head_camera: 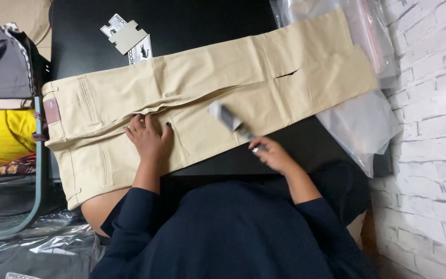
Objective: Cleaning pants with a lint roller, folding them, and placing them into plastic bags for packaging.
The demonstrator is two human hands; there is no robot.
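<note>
Left hand: the left hand lies flat and open, palm down, fingers spread, pressing on the beige cotton trousers near the seat, just below the fold between the two legs.
Right hand: the right hand is closed around the handle of a blurred grey and white tool, which points up and to the left, its head over the lower trouser leg.
Trousers: they lie stretched sideways across the black surface, waistband at the left with a brown patch, legs running to the right, hems near the wall.
Arms: both forearms reach forward from dark navy sleeves, the left nearly straight, the right bent and angled inward.
Around: grey and white cardboard tags sit on the surface above the trousers; clear plastic bags lie under and beside the hems; a stack of folded grey and yellow clothes stands at the left edge; a white brick wall closes the right side.
In the way: nothing lies between the hands and the trousers.
</note>
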